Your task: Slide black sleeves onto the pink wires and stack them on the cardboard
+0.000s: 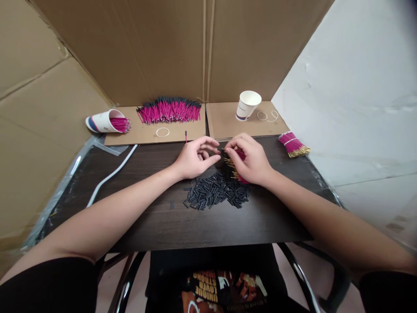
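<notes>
My right hand [250,163] is closed around a bunch of pink wires [239,165] with gold tips, held just above the far edge of the pile of black sleeves [215,195] on the dark table [156,226]. My left hand [195,158] sits just left of the bunch, thumb and forefinger pinched toward the wire ends; whether a sleeve is between them I cannot tell. Beyond the pile, on the cardboard sheet [143,132], lies a row of finished pink wires [169,110] with dark ends. Left of that row a paper cup [102,121] lies tipped on its side with wires inside. Beyond and right of the pile stands an upright paper cup [247,105]; further right lies a tied pink bundle [293,145].
</notes>
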The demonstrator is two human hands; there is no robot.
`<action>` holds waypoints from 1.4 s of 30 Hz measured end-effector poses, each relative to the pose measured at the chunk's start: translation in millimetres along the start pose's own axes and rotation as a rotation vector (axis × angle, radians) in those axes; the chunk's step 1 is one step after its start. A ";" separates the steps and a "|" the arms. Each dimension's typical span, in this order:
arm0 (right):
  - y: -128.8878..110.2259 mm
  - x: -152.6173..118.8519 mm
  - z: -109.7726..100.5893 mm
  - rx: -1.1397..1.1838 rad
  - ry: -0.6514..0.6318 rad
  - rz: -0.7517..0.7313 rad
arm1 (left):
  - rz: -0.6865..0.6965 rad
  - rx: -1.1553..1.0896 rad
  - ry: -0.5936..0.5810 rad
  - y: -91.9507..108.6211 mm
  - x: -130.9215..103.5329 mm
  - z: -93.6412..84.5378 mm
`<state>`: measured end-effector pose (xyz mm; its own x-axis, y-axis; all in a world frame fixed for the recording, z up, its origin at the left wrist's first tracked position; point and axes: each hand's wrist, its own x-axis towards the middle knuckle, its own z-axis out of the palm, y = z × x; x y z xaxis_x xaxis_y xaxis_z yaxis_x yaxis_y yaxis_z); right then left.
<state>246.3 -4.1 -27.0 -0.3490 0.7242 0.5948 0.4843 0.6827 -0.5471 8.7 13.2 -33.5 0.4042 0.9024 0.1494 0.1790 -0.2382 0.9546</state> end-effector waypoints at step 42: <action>-3.4 -3.0 10.5 0.692 -0.108 0.485 | 0.150 0.207 -0.131 -3.6 -3.5 0.7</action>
<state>237.3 -7.5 -33.1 -0.3216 0.9330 0.1612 0.0127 0.1745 -0.9846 7.3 10.6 -37.6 0.5501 0.8005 0.2377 0.2821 -0.4461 0.8494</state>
